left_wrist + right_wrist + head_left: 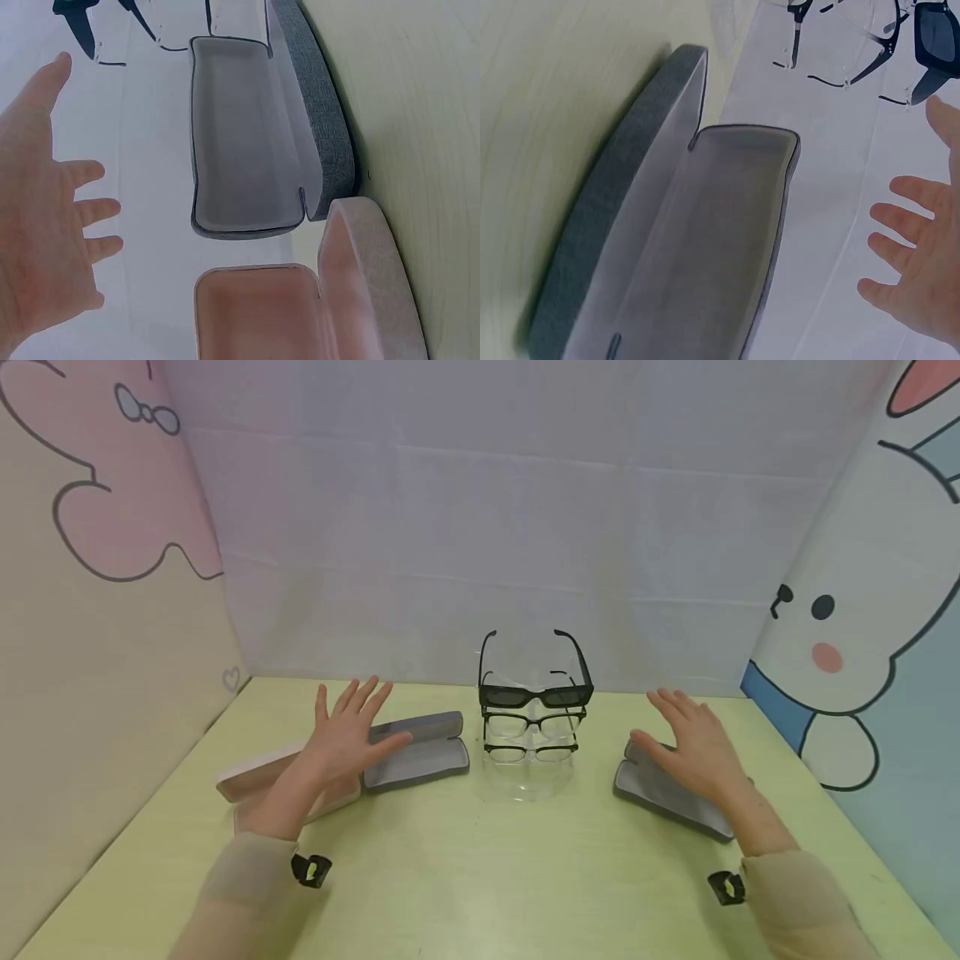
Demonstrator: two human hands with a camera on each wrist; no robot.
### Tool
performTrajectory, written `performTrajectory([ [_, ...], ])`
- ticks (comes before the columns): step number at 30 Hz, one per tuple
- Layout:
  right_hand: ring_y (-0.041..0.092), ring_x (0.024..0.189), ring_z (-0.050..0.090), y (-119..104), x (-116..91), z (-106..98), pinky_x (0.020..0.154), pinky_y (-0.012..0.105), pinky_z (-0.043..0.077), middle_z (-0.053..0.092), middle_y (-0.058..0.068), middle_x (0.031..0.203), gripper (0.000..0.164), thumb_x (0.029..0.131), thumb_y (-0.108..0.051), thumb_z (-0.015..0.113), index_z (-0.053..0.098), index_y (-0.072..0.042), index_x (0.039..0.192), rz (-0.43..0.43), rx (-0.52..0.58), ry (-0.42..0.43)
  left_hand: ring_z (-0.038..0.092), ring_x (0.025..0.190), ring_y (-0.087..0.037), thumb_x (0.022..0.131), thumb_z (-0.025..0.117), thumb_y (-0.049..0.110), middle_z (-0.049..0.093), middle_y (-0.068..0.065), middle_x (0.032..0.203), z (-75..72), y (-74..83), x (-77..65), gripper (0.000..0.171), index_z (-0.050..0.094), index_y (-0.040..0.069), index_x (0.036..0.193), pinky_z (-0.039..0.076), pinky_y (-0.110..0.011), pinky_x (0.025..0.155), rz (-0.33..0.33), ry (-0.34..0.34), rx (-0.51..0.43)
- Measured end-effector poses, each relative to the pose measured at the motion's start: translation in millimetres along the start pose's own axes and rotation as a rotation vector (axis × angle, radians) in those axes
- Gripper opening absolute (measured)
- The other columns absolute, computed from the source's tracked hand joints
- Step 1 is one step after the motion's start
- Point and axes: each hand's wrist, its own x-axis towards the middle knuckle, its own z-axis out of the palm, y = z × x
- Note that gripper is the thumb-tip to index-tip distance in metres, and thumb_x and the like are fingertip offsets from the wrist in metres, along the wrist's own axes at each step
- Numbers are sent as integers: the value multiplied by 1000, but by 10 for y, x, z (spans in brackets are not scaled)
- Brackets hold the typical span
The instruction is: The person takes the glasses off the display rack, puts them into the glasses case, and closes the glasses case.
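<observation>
My left hand (pixel 343 739) hovers with spread fingers above two open glasses cases, a pink one (pixel 255 772) and a grey one (pixel 420 760). Over another open grey glasses case (pixel 660 789) at the right, my right hand (pixel 693 747) is held up, its fingers extended. Neither hand holds anything. Between them a clear stand (pixel 525 787) carries three pairs of glasses, one above another: black sunglasses (pixel 536 696) on top, black-framed glasses (pixel 534 724) in the middle and half-rimmed glasses (pixel 531 752) lowest. In the left wrist view, the grey case (pixel 240 135) and pink case (pixel 255 315) show bare linings.
Everything stands on a pale yellow-green table (pixel 480 877). A white sheet (pixel 480 527) hangs behind it. Cartoon-printed panels flank the table, with a pink figure (pixel 127 518) on the left and a white rabbit (pixel 847 635) on the right.
</observation>
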Motion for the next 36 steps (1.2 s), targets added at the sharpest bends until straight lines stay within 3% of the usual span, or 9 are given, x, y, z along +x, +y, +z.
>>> performTrajectory([
  [4,45,126,31,-35,12,34,100,59,23,38,26,136,61,92,-42,48,38,0,136,30,122,23,10,138,-34,83,43,66,16,-11,151,4,45,4,84,16,18,147,-11,-61,103,-2,30,-35],
  [10,41,127,33,-94,33,84,94,58,32,40,20,138,56,95,-42,42,39,-4,136,132,324,18,25,134,-32,83,38,68,28,-13,147,53,133,16,82,23,17,145,0,-61,105,-58,72,-63],
  [17,36,120,44,-205,122,139,92,56,36,53,17,125,52,95,-43,40,45,-7,131,195,459,68,36,128,-31,85,39,65,42,-13,137,90,280,60,76,36,13,140,15,-56,106,-95,131,-111],
  [29,23,102,57,-408,281,258,87,33,44,60,16,113,49,97,-41,36,49,-3,126,229,679,133,53,110,-29,89,41,57,57,-10,121,142,542,182,60,55,11,125,33,-50,97,-146,265,-307],
  [33,11,94,59,-470,322,255,88,38,44,60,20,111,51,97,-41,34,49,-1,124,232,746,131,57,104,-25,91,45,50,61,-8,114,161,670,231,49,61,11,117,37,-49,92,-124,324,-355],
  [36,14,94,60,-537,349,253,90,43,44,59,22,111,51,97,-41,35,48,0,125,242,784,117,58,100,-23,91,45,47,63,-6,110,190,752,278,43,64,13,111,39,-47,89,-110,351,-400],
])
